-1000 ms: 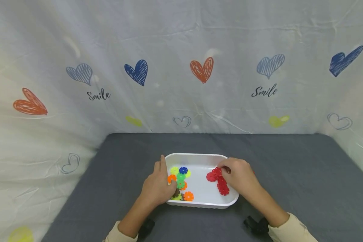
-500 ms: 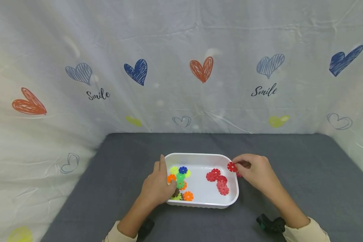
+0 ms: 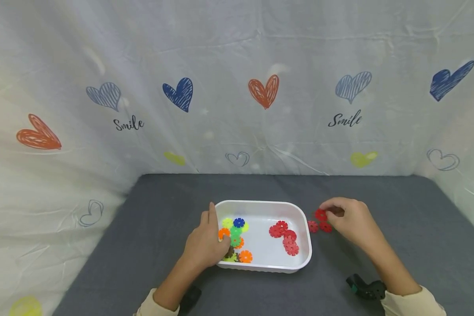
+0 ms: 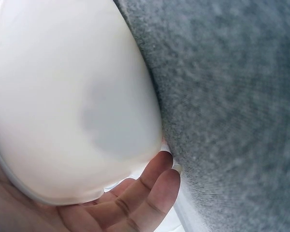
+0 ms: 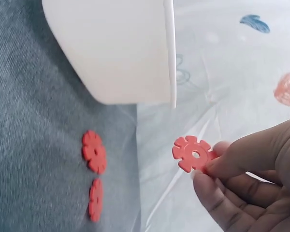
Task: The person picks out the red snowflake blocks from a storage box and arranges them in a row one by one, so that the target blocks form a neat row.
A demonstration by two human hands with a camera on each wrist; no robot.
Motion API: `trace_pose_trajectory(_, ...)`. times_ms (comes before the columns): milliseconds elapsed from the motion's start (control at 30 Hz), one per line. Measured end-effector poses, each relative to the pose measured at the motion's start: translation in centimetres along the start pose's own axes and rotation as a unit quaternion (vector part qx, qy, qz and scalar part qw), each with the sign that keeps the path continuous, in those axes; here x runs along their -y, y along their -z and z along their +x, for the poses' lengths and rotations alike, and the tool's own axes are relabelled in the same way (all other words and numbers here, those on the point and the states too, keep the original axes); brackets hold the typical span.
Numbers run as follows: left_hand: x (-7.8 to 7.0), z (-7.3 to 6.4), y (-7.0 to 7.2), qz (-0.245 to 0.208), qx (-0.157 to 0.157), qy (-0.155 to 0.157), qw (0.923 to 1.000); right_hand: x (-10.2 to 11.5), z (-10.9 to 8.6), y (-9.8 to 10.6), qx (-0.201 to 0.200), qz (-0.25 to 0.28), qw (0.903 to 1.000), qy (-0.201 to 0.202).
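Note:
A white plastic tray [image 3: 260, 266] stands on the dark cloth. My left hand [image 3: 207, 243] grips its left end, thumb over the rim and fingers along the outer wall, as the left wrist view shows. Just past the tray's right end, my right hand [image 3: 351, 219] pinches a red notched disc [image 5: 193, 153] between thumb and fingers, raised over the cloth. Two more red discs [image 5: 94, 152] lie flat on the cloth below it. Inside the tray, a cluster of red discs [image 3: 290, 243] sits at the right, and yellow, green, orange, brown and blue discs [image 3: 238, 222] gather at the left.
A dark grey cloth [image 3: 379, 206] covers the table. Behind it hangs a pale curtain [image 3: 300, 52] printed with hearts and the word Smile. A black strap device [image 3: 365, 287] is worn at the right wrist.
My right hand has carried a red disc out of the tray, over its right rim, to above the discs on the cloth. My left hand has stayed on the tray.

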State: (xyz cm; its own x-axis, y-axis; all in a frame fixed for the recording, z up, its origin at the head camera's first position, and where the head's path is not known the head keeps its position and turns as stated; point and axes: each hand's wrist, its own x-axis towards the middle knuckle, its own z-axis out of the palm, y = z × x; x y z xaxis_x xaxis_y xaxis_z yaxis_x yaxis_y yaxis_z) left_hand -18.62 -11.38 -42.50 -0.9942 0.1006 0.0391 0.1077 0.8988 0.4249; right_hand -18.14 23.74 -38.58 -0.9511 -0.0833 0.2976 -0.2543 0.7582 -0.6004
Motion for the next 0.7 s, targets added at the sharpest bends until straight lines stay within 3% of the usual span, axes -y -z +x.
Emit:
trace_pose_trajectory(300, 0.0, -0.1, 0.0, -0.004, 0.005, 0.000, 1.0000, -2.8, 0.3, 0.8, 0.065, -0.003, 0.9974, -0.031)
trace_pose_trajectory(567, 0.1, 0.0, 0.1, 0.000, 0.004, 0.002, 1.0000, -6.7, 0.5, 1.1, 0.141, 0.069, 0.9840, -0.085)
trace_pose_trajectory(700, 0.1, 0.0, 0.1, -0.002, 0.004, 0.001, 1.0000, -7.8, 0.4, 1.1, 0.155, 0.078, 0.9793, -0.104)
